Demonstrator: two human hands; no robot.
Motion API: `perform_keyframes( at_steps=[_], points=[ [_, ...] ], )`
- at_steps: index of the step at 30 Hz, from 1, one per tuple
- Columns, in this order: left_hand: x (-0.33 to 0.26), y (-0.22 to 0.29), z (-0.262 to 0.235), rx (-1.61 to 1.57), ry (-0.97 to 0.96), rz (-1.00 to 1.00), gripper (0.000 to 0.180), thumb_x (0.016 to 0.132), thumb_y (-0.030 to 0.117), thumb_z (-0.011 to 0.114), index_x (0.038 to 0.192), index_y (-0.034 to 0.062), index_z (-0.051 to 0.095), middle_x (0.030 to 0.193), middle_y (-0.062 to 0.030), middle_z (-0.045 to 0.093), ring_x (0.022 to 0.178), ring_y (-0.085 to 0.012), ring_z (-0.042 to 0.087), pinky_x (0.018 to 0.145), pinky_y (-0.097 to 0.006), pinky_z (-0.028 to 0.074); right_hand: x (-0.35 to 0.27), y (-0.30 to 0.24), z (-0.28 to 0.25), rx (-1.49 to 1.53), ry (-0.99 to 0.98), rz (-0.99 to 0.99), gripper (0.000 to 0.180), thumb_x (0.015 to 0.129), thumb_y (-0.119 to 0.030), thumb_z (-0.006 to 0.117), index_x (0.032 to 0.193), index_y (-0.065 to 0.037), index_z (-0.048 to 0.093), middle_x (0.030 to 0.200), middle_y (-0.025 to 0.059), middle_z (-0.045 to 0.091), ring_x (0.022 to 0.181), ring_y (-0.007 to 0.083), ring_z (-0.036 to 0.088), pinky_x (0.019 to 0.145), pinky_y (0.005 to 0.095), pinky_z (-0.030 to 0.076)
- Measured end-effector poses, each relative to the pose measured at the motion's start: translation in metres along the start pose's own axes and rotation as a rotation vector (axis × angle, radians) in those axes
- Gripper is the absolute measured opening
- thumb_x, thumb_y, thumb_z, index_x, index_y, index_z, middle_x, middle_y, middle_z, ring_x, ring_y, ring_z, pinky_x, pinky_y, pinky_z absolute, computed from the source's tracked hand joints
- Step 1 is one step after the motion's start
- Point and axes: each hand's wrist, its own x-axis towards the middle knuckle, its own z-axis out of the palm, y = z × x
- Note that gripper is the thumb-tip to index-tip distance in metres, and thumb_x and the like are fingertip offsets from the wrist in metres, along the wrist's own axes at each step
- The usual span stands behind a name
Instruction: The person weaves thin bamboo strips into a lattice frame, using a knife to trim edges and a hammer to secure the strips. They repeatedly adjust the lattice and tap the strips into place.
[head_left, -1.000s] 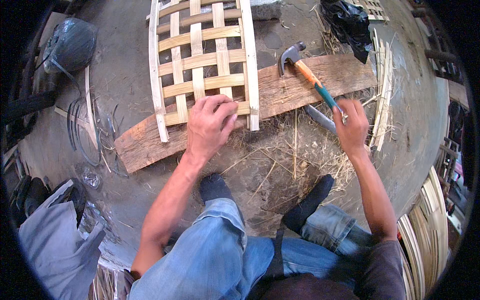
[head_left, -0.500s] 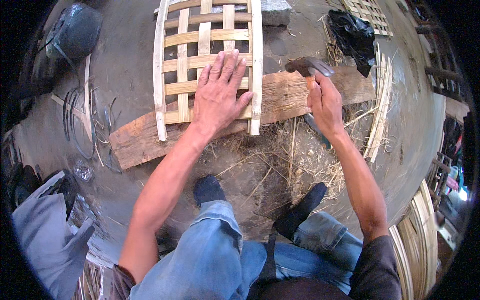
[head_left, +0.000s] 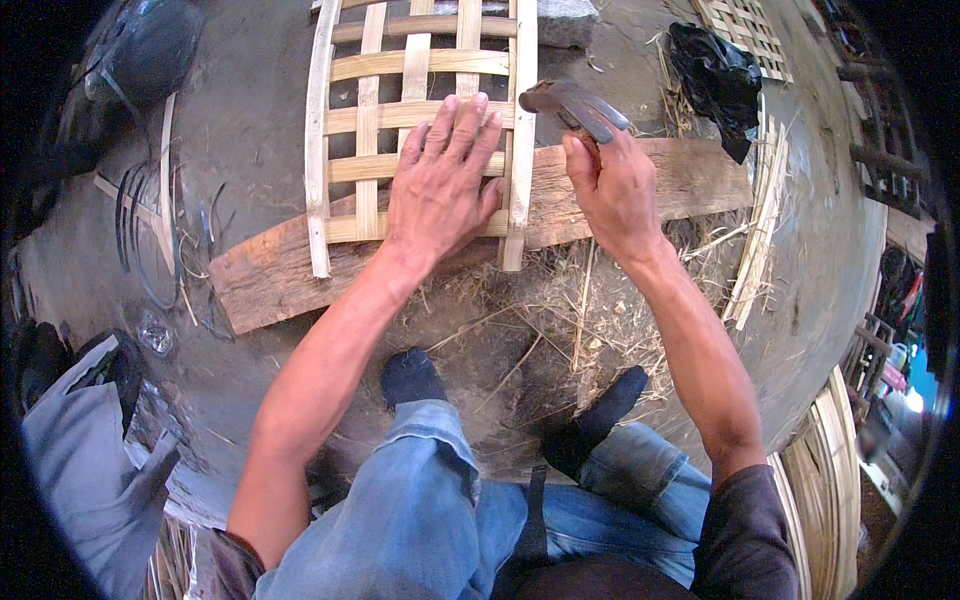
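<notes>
Grey floor underfoot, hammer beside a woven panel

Rough grey floor (head_left: 250, 170) spreads beneath the whole scene. Over it, the right-hand grip (head_left: 618, 190) is wrapped firmly around a hammer (head_left: 585, 105), high up, just under the head; the handle is mostly hidden. The left-hand grip (head_left: 440, 185) lies flat, fingers slightly spread, on top of a woven slat panel (head_left: 410, 62), clasping nothing. That panel has its near end across a brown wooden board (head_left: 690, 180), and the hammer's blurred head is at its right rail (head_left: 522, 170); whether they touch, I cannot tell.

With the left fingertips so near the hammer head, a stray stroke could bruise them. The slim rail looks likely to split under an off-centre knock, and since the panel crosses the board at an angle, it could rock or slide if the flat palm eased off. Loose straw scraps (head_left: 590, 350) near the feet might also make for poor footing.

Farther out, a black plastic bag (head_left: 720, 85) lies crumpled beyond the board at upper right; its contents do not show. At upper left, a rounded bundle (head_left: 150, 50) looks wrapped in dark plastic, with whatever fills it indistinct.
</notes>
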Motion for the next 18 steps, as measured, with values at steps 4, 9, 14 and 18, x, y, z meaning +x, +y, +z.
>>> perform_keyframes(
  at_steps=[4,9,14,18],
  points=[
    [0.001,0.001,-0.001,-0.001,-0.004,0.0,0.075,0.087,0.034,0.069,0.154,0.0158,0.04,0.164,-0.0063,0.032,0.151,-0.0281,0.028,0.121,-0.046,0.026,0.003,0.005,0.005,-0.01,-0.061,0.027,0.021,0.097,-0.014,0.062,0.114,-0.002,0.059,0.093,0.0225,0.066,0.077,0.0436,0.066,0.063,0.0496,0.053],
    [0.001,0.001,0.0,0.0,0.016,-0.003,0.075,0.086,0.034,0.068,0.153,0.0164,0.041,0.163,-0.0057,0.033,0.151,-0.0279,0.028,0.121,-0.046,0.028,0.0,-0.005,-0.001,-0.059,-0.039,0.052,0.018,0.099,-0.016,0.06,0.11,-0.002,0.059,0.093,0.0242,0.066,0.08,0.0451,0.065,0.066,0.0519,0.053],
    [-0.002,-0.001,-0.002,-0.007,0.007,-0.005,0.075,0.086,0.035,0.067,0.153,0.0168,0.041,0.163,-0.0055,0.034,0.151,-0.0278,0.029,0.12,-0.047,0.028,0.002,-0.006,0.001,-0.087,-0.007,0.071,0.02,0.1,-0.018,0.059,0.111,-0.002,0.06,0.094,0.0235,0.067,0.082,0.0448,0.066,0.069,0.0517,0.053],
    [0.001,0.001,0.001,-0.015,0.041,0.004,0.076,0.084,0.034,0.069,0.153,0.0166,0.041,0.162,-0.0059,0.035,0.151,-0.0279,0.029,0.12,-0.048,0.029,0.001,-0.006,0.004,-0.111,-0.078,0.102,0.022,0.1,-0.017,0.059,0.115,-0.001,0.06,0.093,0.0232,0.067,0.082,0.0437,0.066,0.068,0.0505,0.054]
  ],
)
